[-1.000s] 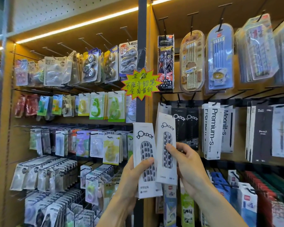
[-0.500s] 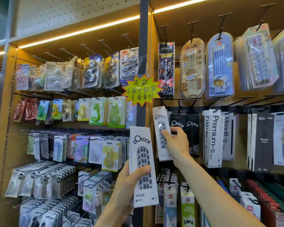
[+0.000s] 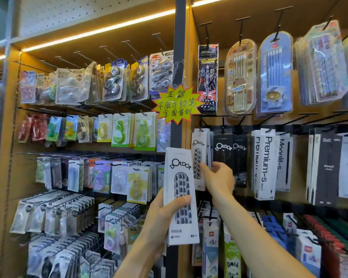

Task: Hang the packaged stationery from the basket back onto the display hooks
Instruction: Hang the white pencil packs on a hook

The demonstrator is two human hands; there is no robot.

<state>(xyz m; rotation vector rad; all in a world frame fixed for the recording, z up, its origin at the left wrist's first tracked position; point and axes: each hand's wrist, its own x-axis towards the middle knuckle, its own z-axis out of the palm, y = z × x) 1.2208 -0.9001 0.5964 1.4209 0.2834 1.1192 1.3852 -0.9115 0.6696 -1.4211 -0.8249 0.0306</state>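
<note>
Your right hand [image 3: 219,177] reaches up at centre frame, its fingers curled against the lower part of a white pencil pack [image 3: 198,157] that hangs at the left end of the middle row on the right-hand panel. The top of that pack sits up at a black hook [image 3: 201,125], though you cannot tell whether the hook passes through its hole. More white packs lie just behind it, and two black packs [image 3: 229,151] with the same dotted logo hang just beside it to the right.

Your left hand [image 3: 165,213] sits lower, at bottom centre, and grips a second white pack [image 3: 180,195] upright, thumb across the front over the spotted window, fingers behind. This pack stands in front of the dark upright post [image 3: 179,57] between the two panels.

A yellow star sign [image 3: 177,104] with handwritten characters is fixed to the post above your left hand. Tall white boxes [image 3: 266,163] printed "Premium-S" hang at right of centre. Correction tape packets [image 3: 143,131] fill the left panel.
</note>
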